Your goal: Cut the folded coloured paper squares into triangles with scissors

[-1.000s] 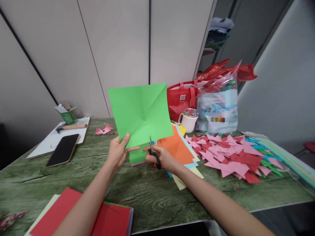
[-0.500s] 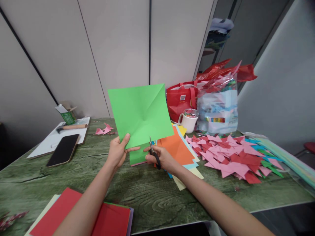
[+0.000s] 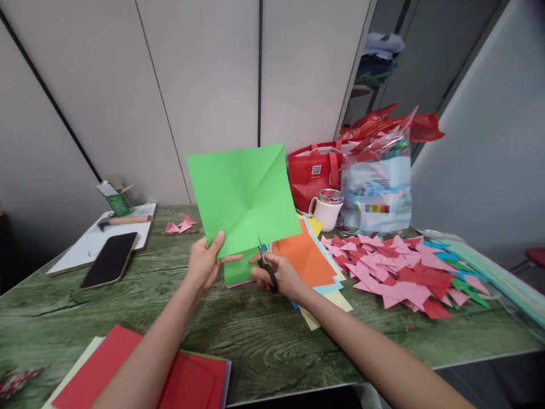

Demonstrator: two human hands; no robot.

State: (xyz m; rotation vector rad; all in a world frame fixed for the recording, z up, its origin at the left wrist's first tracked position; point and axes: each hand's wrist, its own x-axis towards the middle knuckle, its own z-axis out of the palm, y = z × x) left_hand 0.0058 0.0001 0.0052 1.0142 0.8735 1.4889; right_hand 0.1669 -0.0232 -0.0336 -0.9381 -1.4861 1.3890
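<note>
Above a wood-grained table (image 3: 255, 341), gripping a green sheet (image 3: 238, 190) by its seven-o'clock corner with the left hand (image 3: 203, 261); clutching scissors (image 3: 266, 267) in the right hand (image 3: 281, 276), pointed toward twelve at the sheet's six-o'clock edge.

Green sheet (image 3: 242, 193) held up over tabletop (image 3: 264, 335), pinched at sheet's lower edge by left hand (image 3: 203, 262). Scissors (image 3: 272, 279) gripped in right hand (image 3: 286, 277), blades set at same edge. Orange paper (image 3: 306, 258) laid beyond right hand. Phone (image 3: 109, 259) and hammer (image 3: 131, 219) placed toward tabletop's far left corner. Mug (image 3: 327, 213) stood near far edge. Pink and red paper pieces (image 3: 395, 264) heaped toward right edge. Red paper (image 3: 200, 380) stacked by near edge, left part.
</note>
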